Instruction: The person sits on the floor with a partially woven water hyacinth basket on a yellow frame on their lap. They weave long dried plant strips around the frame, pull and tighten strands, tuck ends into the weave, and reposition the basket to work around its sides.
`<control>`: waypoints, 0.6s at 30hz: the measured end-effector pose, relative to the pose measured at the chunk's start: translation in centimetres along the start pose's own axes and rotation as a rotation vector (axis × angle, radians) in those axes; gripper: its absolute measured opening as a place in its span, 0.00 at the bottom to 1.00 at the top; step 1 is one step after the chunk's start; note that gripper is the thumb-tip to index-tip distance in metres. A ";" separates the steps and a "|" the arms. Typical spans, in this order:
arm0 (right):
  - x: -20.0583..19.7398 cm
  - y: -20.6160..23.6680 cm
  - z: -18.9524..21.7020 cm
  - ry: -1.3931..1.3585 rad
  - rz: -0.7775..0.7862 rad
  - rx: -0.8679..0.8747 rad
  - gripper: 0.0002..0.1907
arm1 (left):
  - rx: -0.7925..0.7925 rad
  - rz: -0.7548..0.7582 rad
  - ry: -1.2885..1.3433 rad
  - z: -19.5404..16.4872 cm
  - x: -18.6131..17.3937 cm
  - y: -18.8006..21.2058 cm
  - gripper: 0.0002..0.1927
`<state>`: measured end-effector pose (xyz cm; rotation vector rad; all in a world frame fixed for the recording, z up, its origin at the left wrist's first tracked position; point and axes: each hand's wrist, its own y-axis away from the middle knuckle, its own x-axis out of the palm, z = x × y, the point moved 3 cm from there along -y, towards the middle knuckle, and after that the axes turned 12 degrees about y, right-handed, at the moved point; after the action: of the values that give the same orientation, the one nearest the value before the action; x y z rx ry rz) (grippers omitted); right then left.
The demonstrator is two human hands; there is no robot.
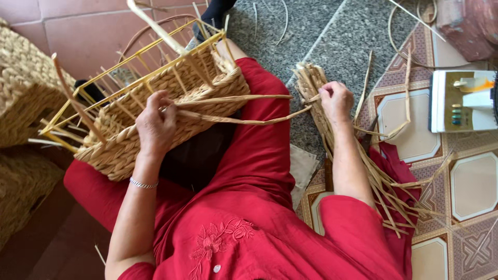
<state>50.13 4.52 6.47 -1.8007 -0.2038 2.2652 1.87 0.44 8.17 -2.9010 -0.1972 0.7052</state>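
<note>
A: At centre left we see the left hand [155, 124] pressed against the woven side of the basket [171, 111]. Its fingers are curled shut over the two strands [244, 109] where they leave the weave, pinning them to the wall.

B: And at centre right the right hand [336, 101] is closed on the far ends of those strands, its fingers bent around them. It rests on top of the bundle [332, 135] of loose straw that lies from the grey floor down toward the lower right of the frame.

A: So both hands are clamped and well apart, with the strands stretched between them across the red lap [259, 155]. The basket lies tilted on that lap, from centre left up toward the top middle.

B: We judge the step to be weaving a row. The lower wall is already plaited, while the yellow wire frame [135, 78] and its bare upright stakes stand open above it.

A: The next move, as we read it, calls for keeping the pinch at the wall firm while the free ends are drawn taut and threaded between the stakes. Slack there would loosen the row.

B: Outward from the hands, we note other woven baskets [23, 88] at the left edge, a white box [461, 101] at the right edge, and patterned tiles [467, 181] at lower right. A silver bracelet [142, 183] circles the left wrist.
</note>
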 end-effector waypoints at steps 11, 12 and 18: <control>0.1 3.9 0.1 0.290 0.182 0.089 0.12 | 0.052 -0.010 0.094 -0.5 -1.5 2.0 0.22; 0.0 4.7 -0.2 0.229 0.154 0.074 0.10 | 0.053 -0.016 0.114 -0.3 -1.5 2.1 0.22; 0.7 7.7 -3.5 0.193 0.205 0.146 0.06 | 0.097 -0.029 0.079 0.6 -1.4 2.2 0.21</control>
<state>52.67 -2.85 3.07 -2.0251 0.1841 2.1499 0.60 -1.87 7.89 -2.8214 -0.1899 0.5774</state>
